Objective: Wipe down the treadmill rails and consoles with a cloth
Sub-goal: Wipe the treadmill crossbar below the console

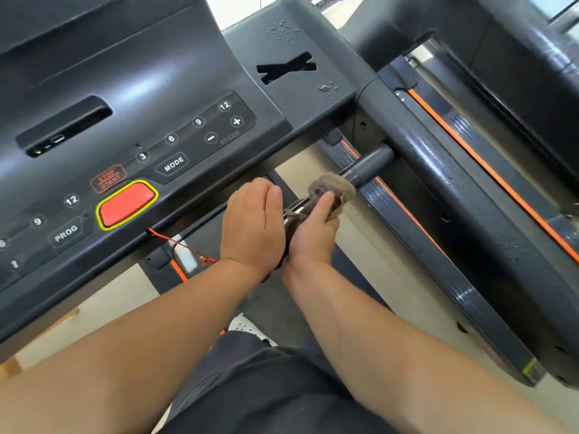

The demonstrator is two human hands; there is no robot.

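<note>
Gripping the brown cloth [332,187] with the right hand [313,236], thumb and fingers curled round it and round the short grip bar [368,166], just below the console [156,98] at its right end. Laying the left hand [250,223] against the cloth's near end, fingers straight and pressed together. Crowded from above by the console's lower edge and from the right by the thick side rail [438,208]. Dangling below the console's red stop button [127,204]: a red safety cord [185,247], close to the left wrist. Open only toward the walking belt [275,299] beneath the console. Beyond the rail, a neighbouring treadmill [517,89].
</note>
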